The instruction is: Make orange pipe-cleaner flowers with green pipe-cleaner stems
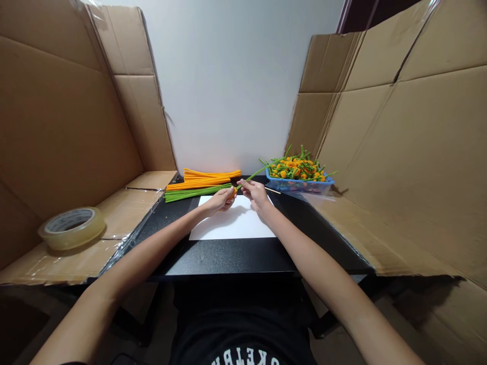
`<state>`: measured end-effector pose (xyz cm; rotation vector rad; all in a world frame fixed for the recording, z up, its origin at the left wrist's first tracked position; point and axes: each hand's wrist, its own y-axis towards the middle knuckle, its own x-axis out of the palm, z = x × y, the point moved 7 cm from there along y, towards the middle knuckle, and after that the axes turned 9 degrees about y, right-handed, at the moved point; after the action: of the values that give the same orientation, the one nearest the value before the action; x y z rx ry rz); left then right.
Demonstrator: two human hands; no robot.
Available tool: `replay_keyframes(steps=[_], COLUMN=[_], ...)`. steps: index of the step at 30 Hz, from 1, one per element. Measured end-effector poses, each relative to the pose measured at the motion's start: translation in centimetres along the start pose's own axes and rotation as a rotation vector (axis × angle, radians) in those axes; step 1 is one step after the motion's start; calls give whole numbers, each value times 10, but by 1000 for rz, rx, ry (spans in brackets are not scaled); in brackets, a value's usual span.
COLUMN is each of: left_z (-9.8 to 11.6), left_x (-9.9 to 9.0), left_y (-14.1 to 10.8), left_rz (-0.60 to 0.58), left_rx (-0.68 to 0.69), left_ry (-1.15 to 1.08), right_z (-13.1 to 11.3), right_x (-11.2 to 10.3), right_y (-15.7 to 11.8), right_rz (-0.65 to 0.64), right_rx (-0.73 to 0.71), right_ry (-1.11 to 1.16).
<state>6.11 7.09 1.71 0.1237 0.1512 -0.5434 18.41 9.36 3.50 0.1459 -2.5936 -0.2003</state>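
Over a white sheet of paper (236,225), my two hands meet close together. My left hand (220,201) is closed on a small orange pipe cleaner piece (235,191), mostly hidden by the fingers. A green pipe cleaner (256,173) runs from the orange piece up and to the right; the fingers of my right hand (255,193) pinch it near its lower end. Left of the hands lie a bundle of green pipe cleaners (190,193) and, behind it, bundles of orange pipe cleaners (207,175).
A blue basket (304,186) heaped with orange and green pipe cleaner flowers (294,166) stands at the back right. A thin stick (273,190) lies near my right hand. At left, a tape roll (70,235) rests on cardboard. Cardboard walls (418,152) flank the black table (228,256).
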Motion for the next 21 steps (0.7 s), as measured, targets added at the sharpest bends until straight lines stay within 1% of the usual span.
replay_keyframes(steps=[4,7,9,12,14,19,21], left_z=[0,0,0,-2,-3,1,3], left_x=[0,1,2,2,3,6,5], left_y=[0,0,1,2,1,0,0], left_rz=[16,3,-6,-10,-15,-19,-12], left_rx=[5,-1,-11,-33,-40,-6,2], left_ry=[1,-18,-41,-60,-61,-52,-52], right_z=[12,15,12,1,-1,12,14], right_x=[4,6,6,1,0,7,9], right_y=[-3,-4,-3,0,1,-2,-2], right_rz=[-51,-79,-64,-6,-2,-69,-79], right_rx=[54,63,38,-27,-38,67,82], right_ry=[-26,-51,-25,43,52,6,20])
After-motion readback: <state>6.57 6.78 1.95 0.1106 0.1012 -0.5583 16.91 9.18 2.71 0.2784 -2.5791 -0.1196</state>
